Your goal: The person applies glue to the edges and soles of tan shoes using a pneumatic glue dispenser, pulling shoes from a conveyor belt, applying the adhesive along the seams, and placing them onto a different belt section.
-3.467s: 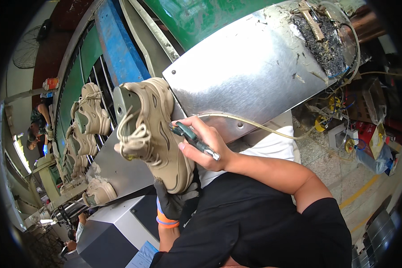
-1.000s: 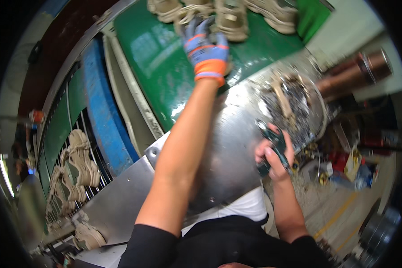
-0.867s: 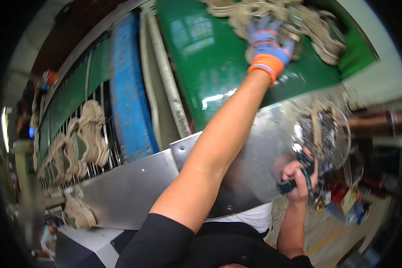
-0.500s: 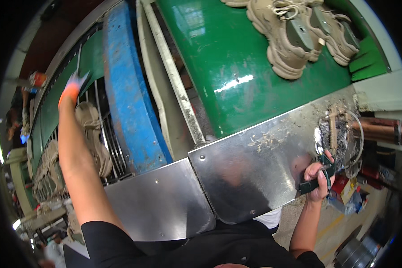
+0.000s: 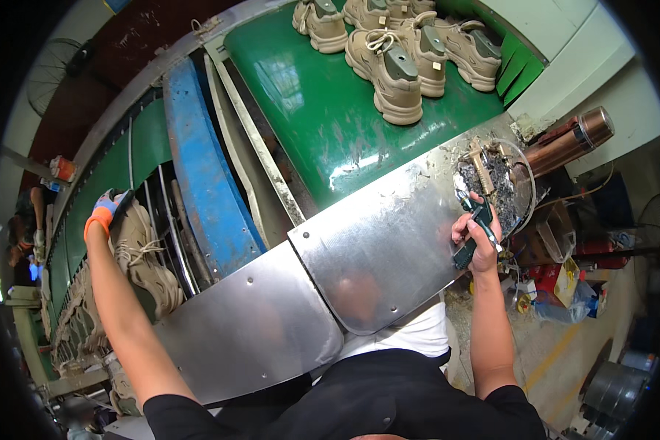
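At the left, my left hand, in a light glove with an orange cuff, grips the far end of a beige lace-up shoe on a rack of metal rods. A dark piece shows beside its fingers. More beige shoes lie crowded under and left of my forearm. My bare right hand is closed around a dark green hand tool with metal ends; its exact kind is unclear. This hand is over the right end of the steel plate, next to a round tray of dark bits.
Several beige shoes stand on the green belt at the back. A blue metal beam separates it from the rack. A copper-coloured cylinder juts out beyond the tray. Boxes and bags lie on the floor at right.
My left hand has come nearer, from the rack's green sheet to the shoe's end. My right hand keeps the tool but has turned it. The whole view has shifted, showing more shoes on the belt.
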